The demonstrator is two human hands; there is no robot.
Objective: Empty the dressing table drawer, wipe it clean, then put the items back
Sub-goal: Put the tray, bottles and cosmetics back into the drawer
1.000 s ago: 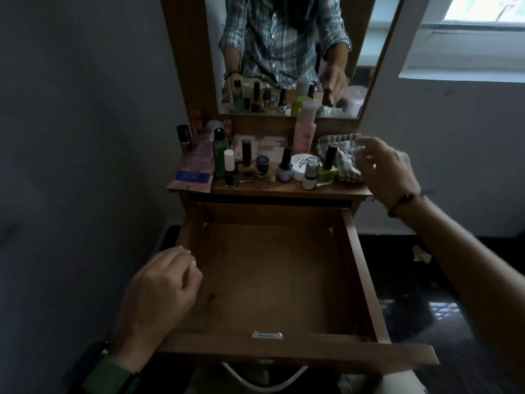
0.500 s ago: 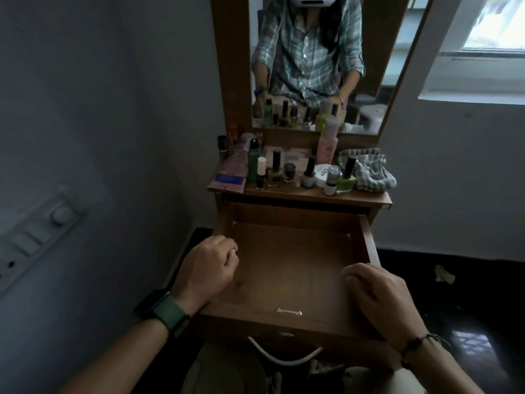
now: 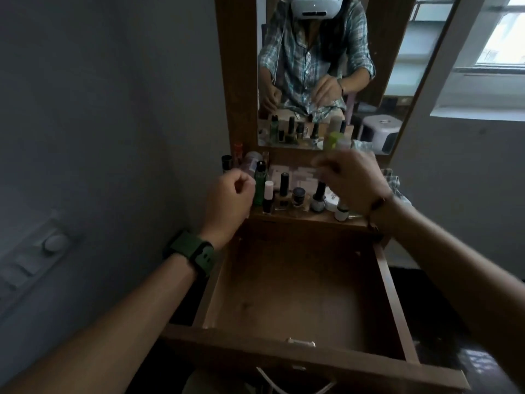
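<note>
Your hands have risen from the drawer (image 3: 298, 294) rim: left hand (image 3: 230, 194) fisted empty, right hand (image 3: 352, 180) blurred, grip unclear, at twelve o'clock over the bottles (image 3: 268, 197).

My drawer (image 3: 295, 294) is pulled wide open below me, its wooden bottom bare. Both my hands are raised over the counter (image 3: 309, 218): my left hand (image 3: 230, 199) curled in a loose fist beside the green bottle (image 3: 260, 184), my right hand (image 3: 352, 180) blurred above the small bottles (image 3: 318, 196), fingers bent downward.
</note>
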